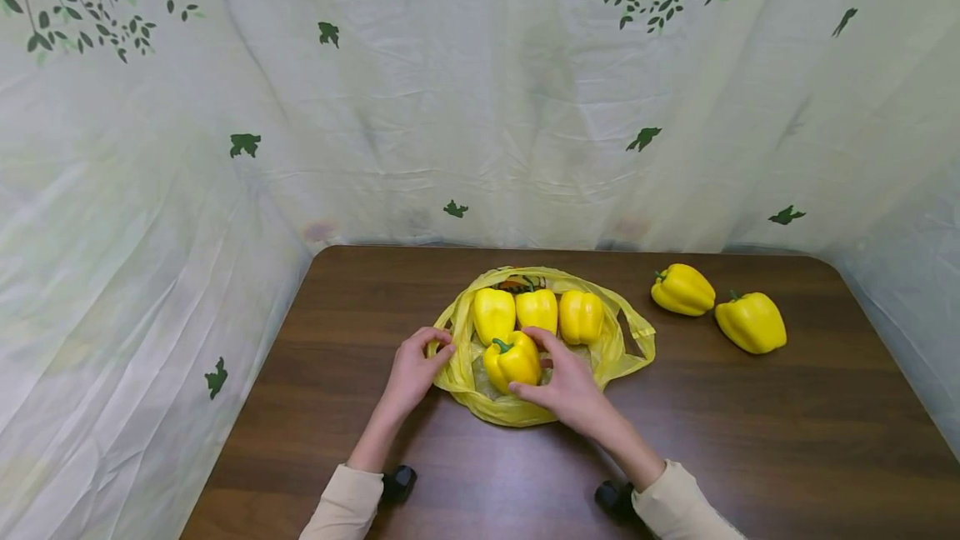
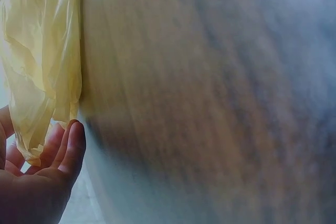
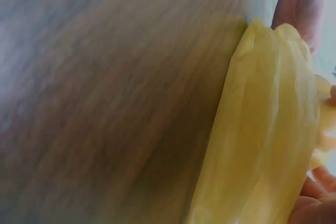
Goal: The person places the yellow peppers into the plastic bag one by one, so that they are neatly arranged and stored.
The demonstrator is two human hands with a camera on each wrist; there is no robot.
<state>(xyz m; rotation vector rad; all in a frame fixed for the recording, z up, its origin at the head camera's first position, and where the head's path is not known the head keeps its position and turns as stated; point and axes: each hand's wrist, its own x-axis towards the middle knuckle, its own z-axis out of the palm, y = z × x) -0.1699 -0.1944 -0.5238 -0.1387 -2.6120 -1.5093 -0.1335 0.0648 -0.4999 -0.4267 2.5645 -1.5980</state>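
A yellow plastic bag (image 1: 517, 417) lies spread open on the table, its mouth facing up. Three yellow bell peppers, a left one (image 1: 494, 315), a middle one (image 1: 537, 309) and a right one (image 1: 581, 317), sit in a row along its far side. In front of them, my right hand (image 1: 572, 388) grips another yellow bell pepper (image 1: 512, 363) from the right, within the bag's mouth. With curled fingers my left hand (image 1: 414, 367) holds the bag's left edge; the left wrist view shows the thin plastic (image 2: 44, 66) hanging between the fingers.
Two more yellow bell peppers, one farther back (image 1: 682, 289) and one nearer (image 1: 751, 323), lie to the right of the bag on the brown wooden table (image 1: 810, 432). Behind the table hangs a pale curtain (image 1: 495, 132) with a leaf print.
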